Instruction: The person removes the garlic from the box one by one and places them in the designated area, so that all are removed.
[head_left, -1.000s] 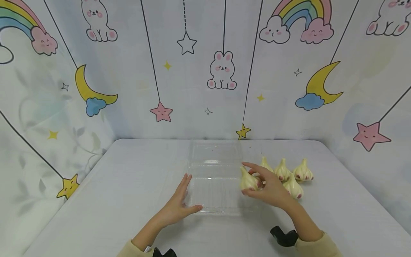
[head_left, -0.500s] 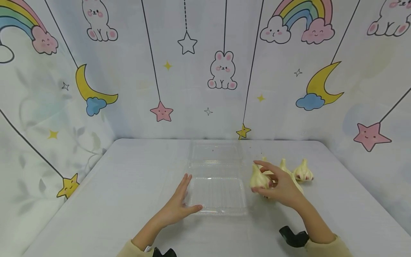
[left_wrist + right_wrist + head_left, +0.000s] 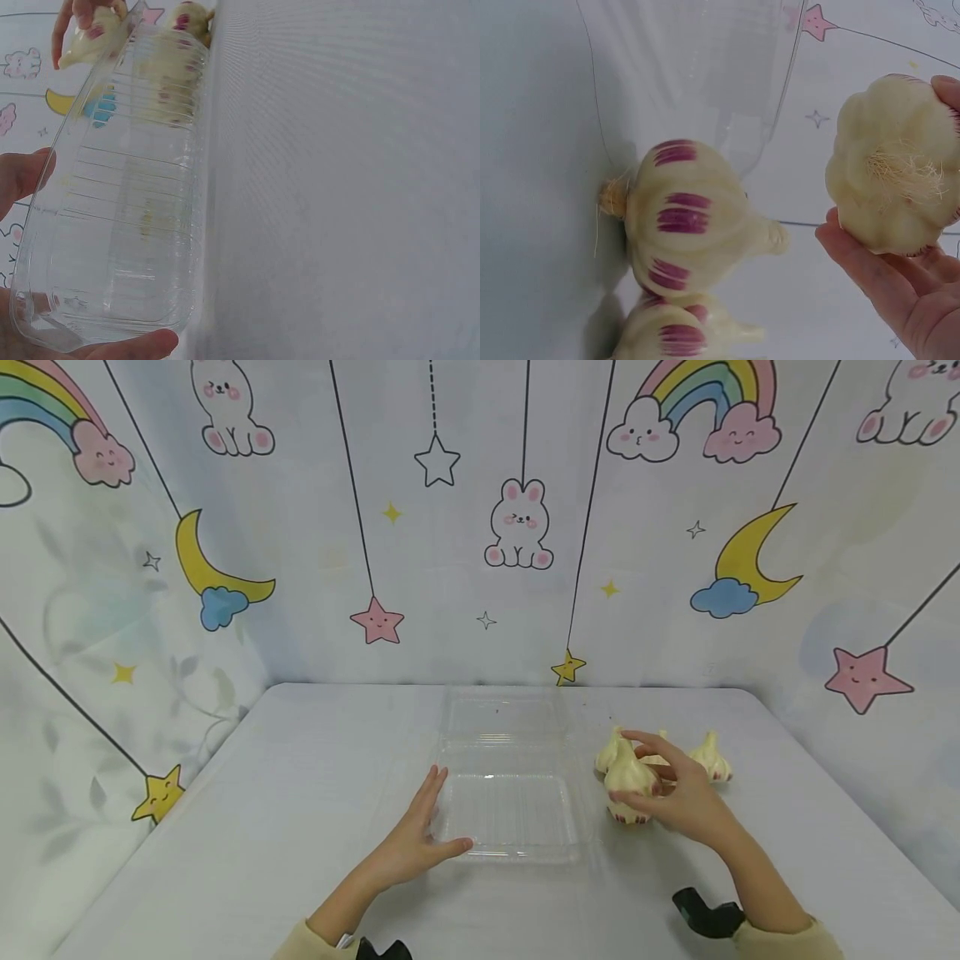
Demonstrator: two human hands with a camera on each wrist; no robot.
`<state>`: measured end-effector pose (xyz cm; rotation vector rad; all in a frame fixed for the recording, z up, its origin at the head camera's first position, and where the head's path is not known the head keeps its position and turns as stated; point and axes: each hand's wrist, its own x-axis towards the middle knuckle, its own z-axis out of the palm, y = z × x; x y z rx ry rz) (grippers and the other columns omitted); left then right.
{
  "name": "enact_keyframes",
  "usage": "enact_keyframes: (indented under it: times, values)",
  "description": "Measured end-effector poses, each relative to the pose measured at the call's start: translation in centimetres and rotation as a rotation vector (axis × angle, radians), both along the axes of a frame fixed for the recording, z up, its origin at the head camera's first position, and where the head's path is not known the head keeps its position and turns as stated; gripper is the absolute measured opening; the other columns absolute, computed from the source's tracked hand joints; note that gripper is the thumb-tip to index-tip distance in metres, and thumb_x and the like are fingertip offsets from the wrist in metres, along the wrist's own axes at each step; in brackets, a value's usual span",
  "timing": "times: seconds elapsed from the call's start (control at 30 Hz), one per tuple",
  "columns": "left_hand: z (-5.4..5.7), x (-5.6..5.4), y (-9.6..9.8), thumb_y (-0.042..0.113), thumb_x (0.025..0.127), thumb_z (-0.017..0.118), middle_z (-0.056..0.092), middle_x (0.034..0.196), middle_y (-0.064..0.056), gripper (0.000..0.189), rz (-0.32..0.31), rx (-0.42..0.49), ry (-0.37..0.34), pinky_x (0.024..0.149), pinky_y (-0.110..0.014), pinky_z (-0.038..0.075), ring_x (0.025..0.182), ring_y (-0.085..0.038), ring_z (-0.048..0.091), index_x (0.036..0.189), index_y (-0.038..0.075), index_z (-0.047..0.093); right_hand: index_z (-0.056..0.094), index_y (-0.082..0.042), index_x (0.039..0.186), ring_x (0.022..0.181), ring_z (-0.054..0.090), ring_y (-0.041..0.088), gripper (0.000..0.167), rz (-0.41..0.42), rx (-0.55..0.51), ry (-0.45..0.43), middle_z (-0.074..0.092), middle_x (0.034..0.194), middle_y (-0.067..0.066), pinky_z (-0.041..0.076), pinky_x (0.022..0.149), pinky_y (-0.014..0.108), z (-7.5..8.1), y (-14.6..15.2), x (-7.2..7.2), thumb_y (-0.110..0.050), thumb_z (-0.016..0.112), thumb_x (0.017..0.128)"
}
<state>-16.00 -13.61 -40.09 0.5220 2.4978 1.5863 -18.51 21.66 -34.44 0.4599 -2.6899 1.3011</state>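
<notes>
A clear plastic clamshell box lies opened out on the white table, its lid folded back away from me. My left hand rests at the box's left side, fingers straight and thumb along the front rim. To the right of the box, my right hand holds a garlic bulb between thumb and fingers, its root tuft showing in the right wrist view. That bulb is raised above the other garlic. A standing bulb with purple streaks is just below it, apart from it in the right wrist view.
More garlic bulbs stand to the right, one at the back left and one at the far right; others are partly hidden by my right hand. Black wrist mounts sit by both sleeves. A patterned curtain hangs behind the table.
My right hand has moved right with the garlic bulb, from beside the box's right edge to over the other bulbs. My left hand and the box have stayed put.
</notes>
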Motion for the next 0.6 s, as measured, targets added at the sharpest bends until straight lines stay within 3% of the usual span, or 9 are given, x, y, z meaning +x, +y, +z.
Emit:
enact_keyframes:
  times: [0.47,0.6]
  values:
    - [0.0,0.0,0.0,0.021,0.079,0.073,-0.008,0.151,-0.017,0.097,-0.001,0.007,-0.002,0.089,-0.062,0.036,0.127,-0.052,0.021,0.148,0.012,0.005,0.041,-0.021,0.136,0.092,0.056,0.031,0.072,-0.044,0.043,0.073,0.047,0.116,0.014,0.046,0.059,0.023,0.0,2.5,0.0,-0.023,0.077,0.074]
    - [-0.1,0.0,0.0,0.021,0.079,0.073,-0.008,0.151,-0.017,0.097,-0.005,0.008,0.001,0.088,-0.062,0.036,0.127,-0.053,0.021,0.148,0.012,0.005,0.040,-0.022,0.136,0.090,0.057,0.019,0.072,-0.068,0.061,0.070,0.046,0.115,0.011,0.046,0.059,0.023,-0.2,3.2,0.0,-0.025,0.077,0.074]
